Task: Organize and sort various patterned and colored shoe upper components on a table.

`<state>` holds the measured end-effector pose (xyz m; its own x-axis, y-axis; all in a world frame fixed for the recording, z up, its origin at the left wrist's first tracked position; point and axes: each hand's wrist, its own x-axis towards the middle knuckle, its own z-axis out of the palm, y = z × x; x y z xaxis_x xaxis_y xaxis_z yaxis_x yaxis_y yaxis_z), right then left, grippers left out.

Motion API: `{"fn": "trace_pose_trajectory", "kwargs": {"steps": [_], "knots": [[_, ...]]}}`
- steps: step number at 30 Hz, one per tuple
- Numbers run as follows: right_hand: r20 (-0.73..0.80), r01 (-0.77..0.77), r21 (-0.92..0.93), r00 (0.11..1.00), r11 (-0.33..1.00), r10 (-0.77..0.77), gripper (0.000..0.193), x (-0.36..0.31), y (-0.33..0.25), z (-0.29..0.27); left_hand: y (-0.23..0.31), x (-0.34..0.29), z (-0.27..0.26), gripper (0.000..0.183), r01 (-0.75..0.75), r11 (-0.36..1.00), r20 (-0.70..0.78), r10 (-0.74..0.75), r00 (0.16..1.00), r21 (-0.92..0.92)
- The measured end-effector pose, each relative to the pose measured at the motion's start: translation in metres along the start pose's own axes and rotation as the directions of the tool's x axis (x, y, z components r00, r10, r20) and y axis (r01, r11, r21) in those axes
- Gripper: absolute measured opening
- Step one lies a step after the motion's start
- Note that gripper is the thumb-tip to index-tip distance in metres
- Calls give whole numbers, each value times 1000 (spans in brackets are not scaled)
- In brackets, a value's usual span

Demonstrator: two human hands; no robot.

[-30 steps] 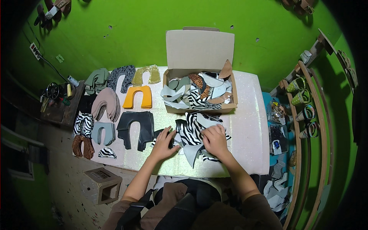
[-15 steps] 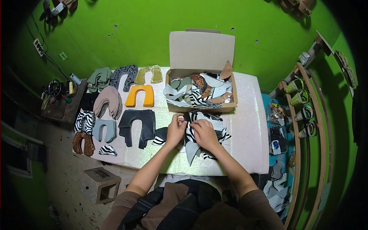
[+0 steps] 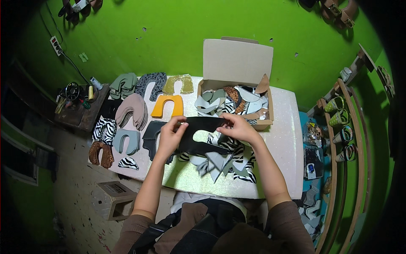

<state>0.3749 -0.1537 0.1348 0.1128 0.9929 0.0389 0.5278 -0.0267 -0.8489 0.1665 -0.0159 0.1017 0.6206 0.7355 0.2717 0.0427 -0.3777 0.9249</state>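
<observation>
A black U-shaped cut piece [image 3: 190, 142] is held up between my two hands, its curved gap facing right. My left hand [image 3: 170, 136] pinches its upper left edge. With fingers closed on its upper right end, my right hand [image 3: 240, 128] grips the same piece. Below it lies a loose heap of grey, zebra-striped and black scraps [image 3: 215, 164], partly covered by the piece. Beyond my right hand stands an open cardboard box [image 3: 265, 123] full of mixed offcuts. To the left of my left hand is a stack of dark U-shaped pieces [image 3: 150, 142], partly hidden by that hand.
Stacks of pink U-shaped pieces [image 3: 132, 112], orange pieces [image 3: 167, 106], grey-blue pieces [image 3: 127, 142] and leopard-print pieces [image 3: 100, 154] cover the table's left side. A wooden rack [image 3: 334, 169] with sandals [image 3: 334, 118] stands right. A cardboard carton [image 3: 116, 197] sits on the floor.
My hands have risen from the scrap heap and spread apart, now holding the black piece between them. The heap shows more loosely spread grey pieces. The whole view has shifted slightly.
</observation>
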Motion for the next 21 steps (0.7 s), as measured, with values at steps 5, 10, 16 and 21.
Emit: {"fn": "trace_pose_trajectory", "kwargs": {"steps": [5, 10, 16, 21], "knots": [[-271, 168, 366, 960, 915, -68, 25, 15, 12, 27, -24, 3, -32, 19, 76, 992, -73, -83, 994, -97], [-181, 243, -74, 950, 967, -253, 46, 39, -36, 46, 9, 4, -47, 17, -122, 986, 171, 102, 980, 115], [-203, 26, 298, 978, 954, 37, 22, 73, -18, 93, -23, 10, -81, 27, 70, 997, 133, -67, 989, -18], [-275, -48, 589, 927, 807, 255, 19, 85, 4, 139, -105, -2, -132, 20, 372, 912, 200, -337, 920, -171]]}}
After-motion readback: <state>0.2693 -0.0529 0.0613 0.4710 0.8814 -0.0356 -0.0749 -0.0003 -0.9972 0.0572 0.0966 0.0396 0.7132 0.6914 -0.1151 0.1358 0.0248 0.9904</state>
